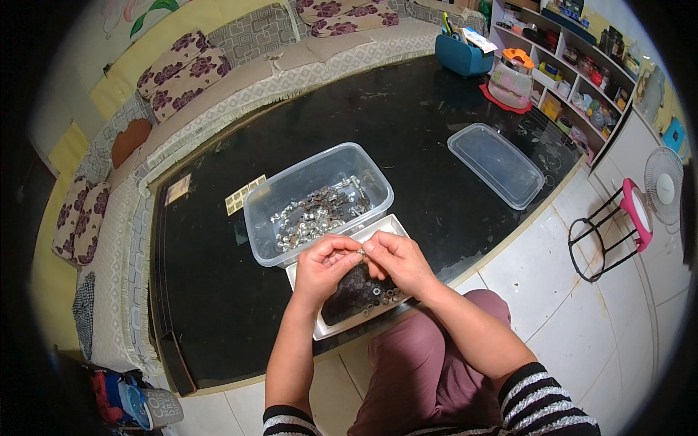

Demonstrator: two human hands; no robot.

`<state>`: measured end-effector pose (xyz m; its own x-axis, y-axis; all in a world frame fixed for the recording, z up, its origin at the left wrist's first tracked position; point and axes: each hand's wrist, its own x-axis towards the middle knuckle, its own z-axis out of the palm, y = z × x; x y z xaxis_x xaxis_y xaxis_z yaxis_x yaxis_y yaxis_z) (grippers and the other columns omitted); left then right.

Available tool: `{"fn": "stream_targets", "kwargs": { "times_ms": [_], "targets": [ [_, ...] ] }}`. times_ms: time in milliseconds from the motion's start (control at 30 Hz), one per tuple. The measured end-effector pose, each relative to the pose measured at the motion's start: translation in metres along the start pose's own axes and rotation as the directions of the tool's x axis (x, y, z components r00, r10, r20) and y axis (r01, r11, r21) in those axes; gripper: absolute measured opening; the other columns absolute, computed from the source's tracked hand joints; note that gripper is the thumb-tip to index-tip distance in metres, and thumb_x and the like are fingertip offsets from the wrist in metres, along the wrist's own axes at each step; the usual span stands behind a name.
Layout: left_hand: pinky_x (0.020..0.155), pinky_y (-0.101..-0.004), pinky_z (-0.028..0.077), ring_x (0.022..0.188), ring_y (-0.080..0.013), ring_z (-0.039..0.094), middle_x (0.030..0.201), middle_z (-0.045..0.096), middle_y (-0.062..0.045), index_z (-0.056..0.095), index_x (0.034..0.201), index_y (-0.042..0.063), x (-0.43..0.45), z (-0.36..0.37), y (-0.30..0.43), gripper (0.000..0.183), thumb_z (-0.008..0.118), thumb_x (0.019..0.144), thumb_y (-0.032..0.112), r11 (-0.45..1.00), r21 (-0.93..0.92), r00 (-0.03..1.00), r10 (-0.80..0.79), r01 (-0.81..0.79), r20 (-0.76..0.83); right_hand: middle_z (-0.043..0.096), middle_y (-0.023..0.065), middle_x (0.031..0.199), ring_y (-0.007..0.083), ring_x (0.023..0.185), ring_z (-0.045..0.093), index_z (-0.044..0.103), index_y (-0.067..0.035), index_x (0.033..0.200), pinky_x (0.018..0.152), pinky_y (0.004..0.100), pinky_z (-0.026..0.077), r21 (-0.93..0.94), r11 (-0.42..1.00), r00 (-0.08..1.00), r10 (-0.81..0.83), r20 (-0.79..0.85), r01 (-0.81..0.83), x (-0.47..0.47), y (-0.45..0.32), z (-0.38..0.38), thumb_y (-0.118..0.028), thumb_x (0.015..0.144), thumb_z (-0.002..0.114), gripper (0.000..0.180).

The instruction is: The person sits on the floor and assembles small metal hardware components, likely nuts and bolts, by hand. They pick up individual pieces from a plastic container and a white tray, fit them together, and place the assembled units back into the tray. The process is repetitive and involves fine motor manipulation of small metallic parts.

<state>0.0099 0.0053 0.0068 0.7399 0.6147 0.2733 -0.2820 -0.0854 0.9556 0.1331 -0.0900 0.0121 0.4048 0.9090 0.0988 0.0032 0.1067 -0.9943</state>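
Note:
Between the fingertips of my left hand (325,265) and my right hand (397,260) is a small metal fastener (361,252), pinched from both sides; its exact kind is too small to tell. Both hands hover over a shallow white tray (326,331) with a dark inside. Several small rings or nuts (387,297) lie along the tray's near right side. Just beyond my hands stands a clear plastic bin (305,175), holding a heap of loose metal hardware (313,218), some shiny and some dark. My fingers hide part of the tray.
A clear plastic lid (496,166) lies on the black table (338,131) to the right. Farther back are a jug with an orange lid (512,76) and a blue container (463,55). A pale printed sheet (238,201) lies left of the bin. A pink stool (635,215) stands on the floor.

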Motion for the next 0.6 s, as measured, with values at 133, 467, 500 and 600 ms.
{"fn": "stream_targets", "kwargs": {
  "times_ms": [133, 467, 500, 600],
  "targets": [
    [0.070, -0.0204, 0.045, 0.079, -0.0097, 0.055, 0.087, 0.055, -0.005, 0.057, 0.086, -0.004, -0.0003, 0.0006, -0.0023, 0.012, 0.059, 0.074, -0.005, 1.000, -0.015, 1.000, -0.010, 0.010, -0.010, 0.049, -0.0002, 0.053, 0.0054, 0.050, 0.045, 0.053, -0.004, 0.071, 0.046, 0.0194, 0.036, -0.003, 0.996, 0.989, 0.090, 0.115, -0.090, -0.0008, -0.0001, -0.0031, -0.035, 0.087, 0.044, 0.036],
    [0.067, -0.0182, 0.042, 0.075, -0.0064, 0.051, 0.087, 0.055, -0.003, 0.058, 0.085, -0.001, -0.0005, 0.0017, -0.0033, 0.015, 0.063, 0.072, -0.001, 0.999, -0.038, 0.999, -0.009, 0.008, -0.041, 0.051, -0.0001, 0.056, 0.0058, 0.052, 0.046, 0.050, -0.004, 0.071, 0.049, 0.0199, 0.038, 0.046, 0.998, 0.996, 0.039, 0.077, -0.043, 0.0005, 0.0031, -0.0018, -0.029, 0.086, 0.049, 0.029],
    [0.067, -0.0182, 0.042, 0.075, -0.0064, 0.051, 0.087, 0.055, -0.003, 0.058, 0.085, -0.001, -0.0004, 0.0020, -0.0031, 0.015, 0.063, 0.072, -0.001, 0.999, -0.038, 0.999, -0.009, 0.007, -0.040, 0.051, -0.0001, 0.056, 0.0058, 0.052, 0.046, 0.050, -0.004, 0.071, 0.049, 0.0199, 0.038, 0.046, 0.998, 0.996, 0.039, 0.077, -0.043, 0.0006, 0.0047, -0.0022, -0.029, 0.086, 0.049, 0.029],
    [0.067, -0.0183, 0.042, 0.075, -0.0062, 0.051, 0.087, 0.055, -0.003, 0.057, 0.086, -0.001, -0.0004, 0.0016, -0.0029, 0.015, 0.063, 0.072, -0.001, 0.998, -0.052, 0.999, -0.022, 0.020, -0.027, 0.051, 0.0003, 0.056, 0.0057, 0.052, 0.047, 0.050, -0.004, 0.071, 0.049, 0.0200, 0.038, 0.018, 1.000, 0.994, -0.005, 0.110, 0.003, 0.0009, 0.0071, -0.0042, -0.029, 0.086, 0.048, 0.029]
  ]
}}
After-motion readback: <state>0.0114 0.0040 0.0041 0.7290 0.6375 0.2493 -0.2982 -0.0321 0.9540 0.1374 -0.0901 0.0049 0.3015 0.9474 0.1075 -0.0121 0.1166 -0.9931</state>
